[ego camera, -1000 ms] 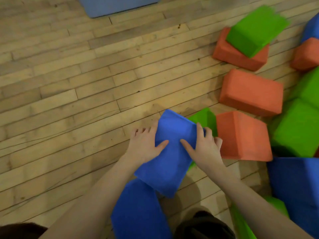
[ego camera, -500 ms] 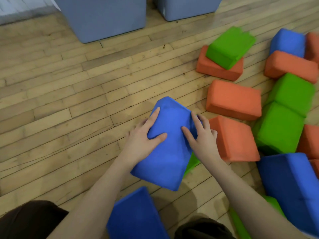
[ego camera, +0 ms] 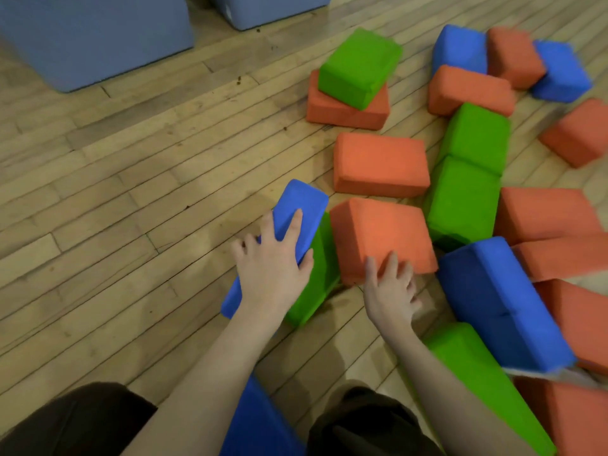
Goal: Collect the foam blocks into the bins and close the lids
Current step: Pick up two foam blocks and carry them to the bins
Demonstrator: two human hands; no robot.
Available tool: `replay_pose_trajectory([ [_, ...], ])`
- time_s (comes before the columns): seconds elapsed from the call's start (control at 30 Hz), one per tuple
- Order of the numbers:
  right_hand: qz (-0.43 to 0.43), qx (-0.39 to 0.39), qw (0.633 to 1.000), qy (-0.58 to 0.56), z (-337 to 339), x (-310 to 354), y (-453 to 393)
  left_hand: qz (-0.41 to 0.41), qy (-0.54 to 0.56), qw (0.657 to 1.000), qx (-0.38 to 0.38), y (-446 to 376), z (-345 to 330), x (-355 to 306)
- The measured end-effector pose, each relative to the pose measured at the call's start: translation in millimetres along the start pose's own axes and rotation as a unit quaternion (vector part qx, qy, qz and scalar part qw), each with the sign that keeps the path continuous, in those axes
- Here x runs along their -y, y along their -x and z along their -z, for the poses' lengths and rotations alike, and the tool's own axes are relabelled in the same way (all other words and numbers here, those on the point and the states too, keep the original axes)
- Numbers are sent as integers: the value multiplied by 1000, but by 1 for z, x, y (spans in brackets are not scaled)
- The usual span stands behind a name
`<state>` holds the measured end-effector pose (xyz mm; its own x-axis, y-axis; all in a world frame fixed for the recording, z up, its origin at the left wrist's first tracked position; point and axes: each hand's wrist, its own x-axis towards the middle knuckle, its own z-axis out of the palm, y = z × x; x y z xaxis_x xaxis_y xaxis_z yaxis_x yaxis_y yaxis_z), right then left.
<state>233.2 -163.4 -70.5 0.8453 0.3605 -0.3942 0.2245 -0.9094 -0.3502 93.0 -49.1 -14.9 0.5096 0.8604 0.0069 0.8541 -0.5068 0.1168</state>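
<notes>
My left hand (ego camera: 269, 268) grips a blue foam block (ego camera: 304, 205) that stands tilted on its long edge, leaning against a green block (ego camera: 320, 278). Just to the right, the fingers of my right hand (ego camera: 390, 291) touch the near edge of an orange block (ego camera: 378, 235) lying on the floor. Two blue-grey bins (ego camera: 92, 37) (ego camera: 263, 8) stand at the far left and far centre; their tops are out of view.
Several orange, green and blue foam blocks (ego camera: 378, 162) lie scattered over the wooden floor on the right, some stacked. A large blue block (ego camera: 500, 304) and a green one (ego camera: 477, 380) lie near my right arm. Another blue block (ego camera: 256, 422) sits between my knees.
My right hand has let go of the blue block and moved right to the orange block. The left hand alone now holds the blue block, turned onto its edge.
</notes>
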Motion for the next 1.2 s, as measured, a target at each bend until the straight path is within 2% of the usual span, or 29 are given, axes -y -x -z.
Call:
replay_pose_trajectory([
  [0.13, -41, 21, 983, -180, -7, 14, -2, 9, 9, 1000, -5, -2, -2, 2],
  [0.23, -112, -2, 943, -312, -5, 25, -8, 21, 11, 1000, -8, -11, 3, 0],
  [0.3, -183, -9, 916, -356, -5, 30, -14, 21, 13, 999, -22, -19, 2, -4],
  [0.37, -215, -4, 890, -403, -9, 34, -16, 11, 15, 999, -38, -22, 0, -7],
  [0.47, -173, -32, 871, -459, -14, 36, -17, 3, 8, 1000, -30, -24, -3, -9],
  [0.6, -7, -74, 908, -412, -17, 33, -18, 20, 11, 1000, 11, -24, 1, -7],
  [0.7, 57, -59, 921, -380, -17, 41, -17, 48, 32, 998, 32, -27, 2, 2],
  [0.8, 51, -41, 920, -387, -21, 52, -21, 72, 62, 994, 56, -32, 3, 12],
  [1.03, -2, -20, 906, -422, -43, 64, -30, 84, 116, 989, 45, -41, 3, 22],
  [1.2, 52, -39, 903, -425, -33, 78, -38, 125, 156, 979, 35, -46, 9, 27],
])
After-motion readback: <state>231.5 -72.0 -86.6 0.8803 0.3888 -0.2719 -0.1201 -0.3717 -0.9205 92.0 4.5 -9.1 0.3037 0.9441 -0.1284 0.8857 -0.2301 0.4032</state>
